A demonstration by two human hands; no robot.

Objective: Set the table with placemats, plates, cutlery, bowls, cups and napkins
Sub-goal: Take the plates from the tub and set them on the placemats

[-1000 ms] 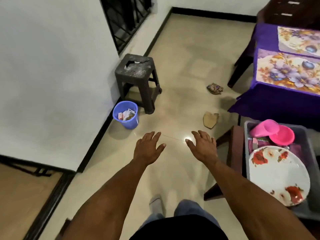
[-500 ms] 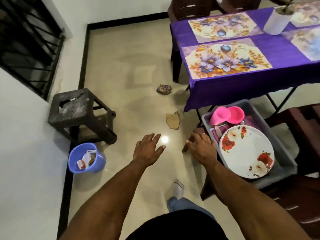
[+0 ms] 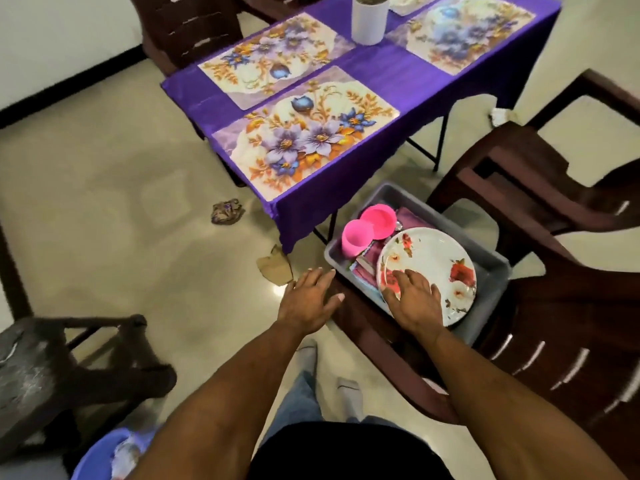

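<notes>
Two hands are held open: the right hand (image 3: pixel 414 299) is spread over the floral plate's (image 3: pixel 429 271) near rim in the grey tub (image 3: pixel 491 271); the left hand (image 3: pixel 308 297) is farther off, beside it.

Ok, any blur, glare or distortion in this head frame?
Head view: motion blur softens the dark plastic stool and blue bucket at lower left; a small glare spot on the glossy tile floor; wide-angle bending at the edges; the floral white plate stays fairly sharp.
</notes>
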